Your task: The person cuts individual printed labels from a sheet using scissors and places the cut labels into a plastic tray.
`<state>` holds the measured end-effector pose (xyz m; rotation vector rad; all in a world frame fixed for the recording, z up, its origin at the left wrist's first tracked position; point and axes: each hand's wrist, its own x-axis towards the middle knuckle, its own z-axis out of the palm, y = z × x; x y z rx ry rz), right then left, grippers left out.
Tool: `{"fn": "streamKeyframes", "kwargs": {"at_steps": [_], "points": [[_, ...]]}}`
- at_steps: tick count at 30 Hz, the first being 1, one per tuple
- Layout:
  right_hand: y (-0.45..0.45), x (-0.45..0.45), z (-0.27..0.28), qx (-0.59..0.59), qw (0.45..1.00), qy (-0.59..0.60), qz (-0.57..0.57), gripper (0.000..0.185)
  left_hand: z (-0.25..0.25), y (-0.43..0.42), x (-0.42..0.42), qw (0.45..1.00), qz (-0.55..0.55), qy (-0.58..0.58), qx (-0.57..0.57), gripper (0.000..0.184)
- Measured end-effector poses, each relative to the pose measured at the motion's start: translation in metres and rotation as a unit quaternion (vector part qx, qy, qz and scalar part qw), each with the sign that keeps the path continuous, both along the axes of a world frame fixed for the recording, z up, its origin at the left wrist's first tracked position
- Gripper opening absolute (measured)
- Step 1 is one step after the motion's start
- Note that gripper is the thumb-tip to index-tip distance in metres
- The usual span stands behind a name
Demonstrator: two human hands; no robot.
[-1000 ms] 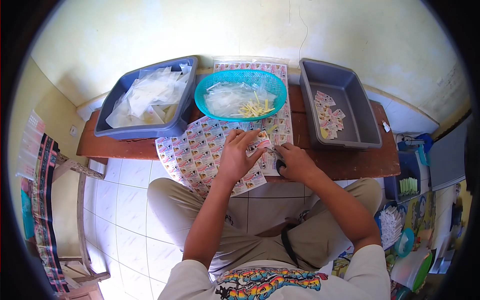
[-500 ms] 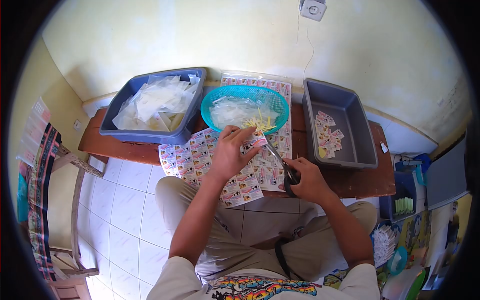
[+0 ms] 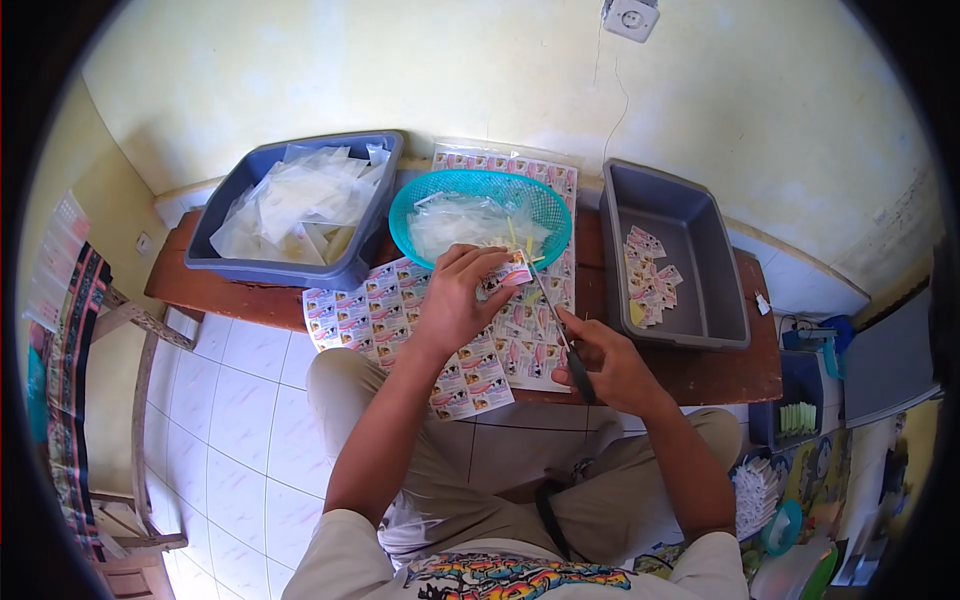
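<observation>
A printed paper sheet (image 3: 465, 388) overhangs the front edge of the brown wooden surface (image 3: 690, 375). Your left hand (image 3: 452, 302) clamps a small printed paper label (image 3: 514, 271) near the turquoise mesh basket (image 3: 403, 222); your right hand (image 3: 615, 366) clamps black-handled metal scissors (image 3: 578, 374), handles partly hidden.

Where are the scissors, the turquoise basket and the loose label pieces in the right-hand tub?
Scissors (image 3: 577, 370), head view: black handle.
Turquoise basket (image 3: 490, 184), head view: back inner wall.
Loose label pieces (image 3: 650, 284), head view: middle of the cluster.
</observation>
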<state>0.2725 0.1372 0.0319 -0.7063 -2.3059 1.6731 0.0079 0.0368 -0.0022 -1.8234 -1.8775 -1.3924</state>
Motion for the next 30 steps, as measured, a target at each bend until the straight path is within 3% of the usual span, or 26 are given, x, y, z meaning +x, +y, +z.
{"fn": "streamKeyframes", "kwargs": {"at_steps": [8, 30], "points": [[0.002, -0.012, -0.003, -0.094, 0.996, 0.002, 0.001, 0.090, -0.013, 0.006, -0.001, 1.000, -0.001, -0.011, 0.018, 0.045], [0.007, -0.026, -0.011, -0.117, 0.992, 0.039, -0.001, 0.088, -0.019, 0.006, 0.005, 1.000, 0.011, 0.001, 0.024, 0.043]]}}
